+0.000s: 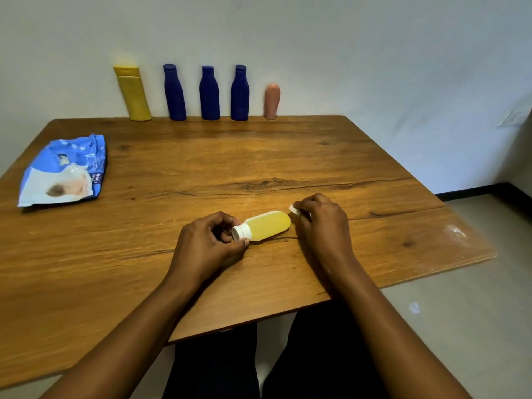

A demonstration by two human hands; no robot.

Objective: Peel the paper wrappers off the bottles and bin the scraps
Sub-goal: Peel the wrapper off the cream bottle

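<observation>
A small yellow bottle (267,226) with a white cap lies on its side on the wooden table (201,168), cap toward the left. My left hand (207,243) pinches the white cap between thumb and fingers. Just past the bottle's base, my right hand (322,223) curls round a small white paper scrap (294,209) that pokes out from its fingers. No wrapper shows on the bottle's visible side.
Against the wall at the table's back stand a tall yellow bottle (133,93), three dark blue bottles (209,93) and a small pink bottle (271,101). A blue plastic bag (64,171) lies at the left. No bin is in sight.
</observation>
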